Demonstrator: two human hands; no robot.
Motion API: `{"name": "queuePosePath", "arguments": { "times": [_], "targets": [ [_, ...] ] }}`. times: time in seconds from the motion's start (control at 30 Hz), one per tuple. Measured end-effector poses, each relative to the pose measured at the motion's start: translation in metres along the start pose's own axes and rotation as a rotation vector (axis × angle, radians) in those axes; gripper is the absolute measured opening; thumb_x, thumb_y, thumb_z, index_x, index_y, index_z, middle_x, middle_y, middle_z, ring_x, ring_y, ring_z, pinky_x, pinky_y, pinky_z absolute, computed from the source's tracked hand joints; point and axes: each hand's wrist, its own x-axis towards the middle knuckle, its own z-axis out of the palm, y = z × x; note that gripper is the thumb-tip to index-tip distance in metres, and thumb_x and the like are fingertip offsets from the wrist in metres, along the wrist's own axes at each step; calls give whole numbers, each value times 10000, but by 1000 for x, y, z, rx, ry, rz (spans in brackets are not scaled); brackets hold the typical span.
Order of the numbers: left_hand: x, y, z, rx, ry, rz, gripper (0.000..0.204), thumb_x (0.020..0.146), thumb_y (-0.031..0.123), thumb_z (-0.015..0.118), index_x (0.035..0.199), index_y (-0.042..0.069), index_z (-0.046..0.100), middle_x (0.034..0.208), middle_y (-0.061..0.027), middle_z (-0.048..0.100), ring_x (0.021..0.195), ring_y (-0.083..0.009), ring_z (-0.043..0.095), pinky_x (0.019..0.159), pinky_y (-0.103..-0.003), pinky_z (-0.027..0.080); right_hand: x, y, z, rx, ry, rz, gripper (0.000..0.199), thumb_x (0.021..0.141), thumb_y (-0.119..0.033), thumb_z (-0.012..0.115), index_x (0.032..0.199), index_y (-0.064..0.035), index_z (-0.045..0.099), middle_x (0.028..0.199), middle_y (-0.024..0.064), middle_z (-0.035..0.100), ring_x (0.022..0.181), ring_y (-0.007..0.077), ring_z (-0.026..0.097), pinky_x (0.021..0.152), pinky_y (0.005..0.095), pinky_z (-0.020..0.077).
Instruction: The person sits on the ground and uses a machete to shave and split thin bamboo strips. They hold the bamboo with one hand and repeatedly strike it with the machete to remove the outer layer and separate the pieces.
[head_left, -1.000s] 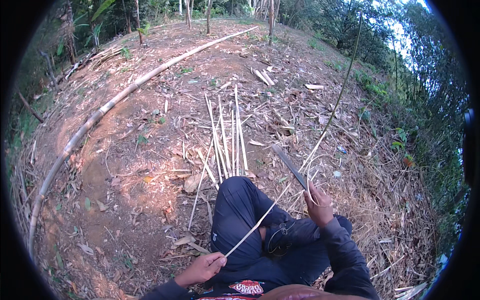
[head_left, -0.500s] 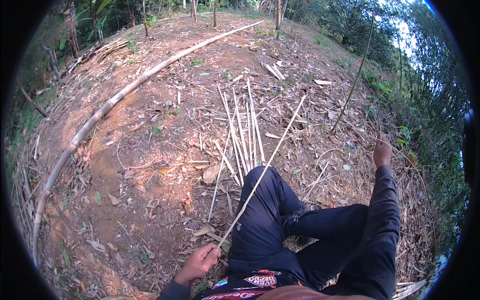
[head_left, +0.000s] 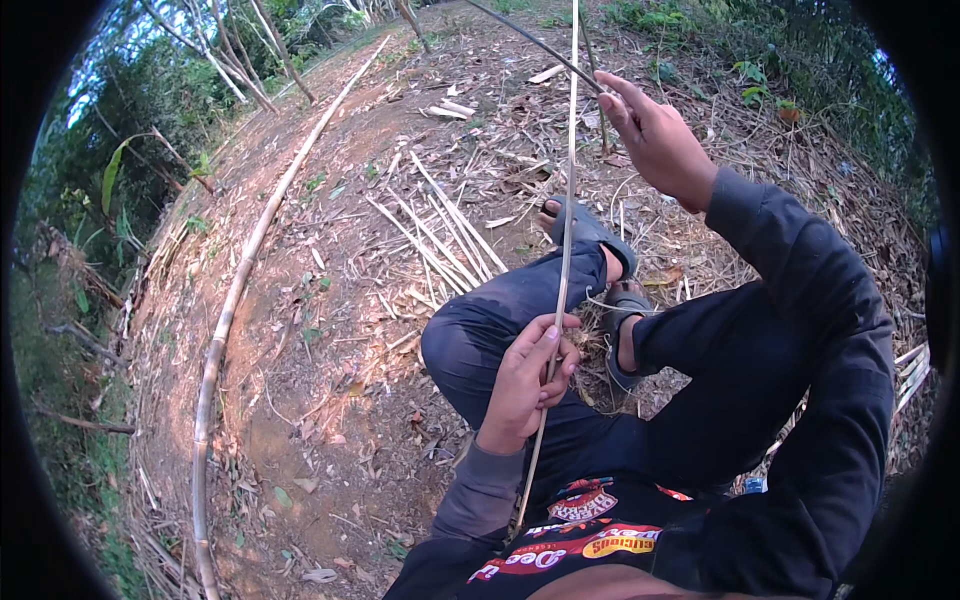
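My left hand (head_left: 530, 378) is closed around a long, thin, pale bamboo strip (head_left: 568, 230) above my lap. The strip runs nearly upright in the picture, from near my shirt past the upper edge. Higher up and to the right, my right hand (head_left: 655, 140) has its thumb and fingers pinched on a long, thin, dark rod or blade (head_left: 535, 42); its exact kind is unclear. That dark piece slants up and left, crossing the strip in the picture. Whether the two touch, I cannot tell. Beyond my bent knee, several split bamboo strips (head_left: 445, 235) lie on the ground.
A long bamboo pole (head_left: 245, 260) stretches along the ground on the left. Dry leaves and shavings cover the soil. Short bamboo pieces (head_left: 450, 110) lie farther off. My sandalled feet (head_left: 600, 238) are crossed in front. A thin upright stem (head_left: 603, 125) stands behind my right hand.
My left hand has come up and rightward, over my lap, turning the strip more upright. My right hand has moved inward to near the strip, bringing the dark piece across. The view has shifted.
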Motion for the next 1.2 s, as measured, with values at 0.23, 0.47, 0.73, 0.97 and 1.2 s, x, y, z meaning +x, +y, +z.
{"name": "queuePosePath", "arguments": {
  "times": [0.23, 0.47, 0.73, 0.97, 1.2],
  "targets": [
    [60, 50, 24, 12, -52, 54, 159, 1032, 161, 422, 1126, 64, 506, 834, -37, 568, 472, -19, 321, 392, -162, 228, -42, -52, -35, -296, -424, -401, 614, 984, -419, 553, 1547, -278, 352, 747, 41, 495, 591, 205, 558, 504, 377, 433],
    [87, 42, 17, 138, 157, 14, 238, 1087, 280, 377, 1050, 75, 492, 733, 38, 421, 482, -3, 272, 399, -173, 197, -51, -30, 7, -159, -556, -434, 600, 955, -514, 527, 1520, -365, 389, 758, 42, 505, 584, 185, 589, 451, 361, 409],
    [120, -6, 4, 921, 429, 310, 228, 1066, 168, 437, 1058, -30, 550, 828, -94, 558, 668, -193, 528, 601, -310, 411, -44, 48, 46, -175, -457, -671, 588, 861, -648, 516, 1410, -437, 544, 677, -45, 344, 518, 99, 420, 555, 377, 241],
    [151, -28, 35, 885, 388, 132, 219, 1078, 179, 419, 976, 13, 518, 647, -12, 485, 562, -70, 434, 532, -271, 371, -74, 133, 43, -313, -443, -407, 530, 932, -549, 503, 1426, -363, 548, 674, -12, 362, 526, 140, 412, 520, 342, 351],
    [159, -91, 41, 379, 252, -170, 210, 1081, 216, 446, 1004, 36, 522, 657, 50, 380, 544, -9, 295, 483, -194, 229, -130, 223, 8, -119, -313, 383, 463, 1054, -285, 499, 1505, -193, 446, 682, 130, 607, 533, 233, 575, 535, 374, 451]
  ]
}}
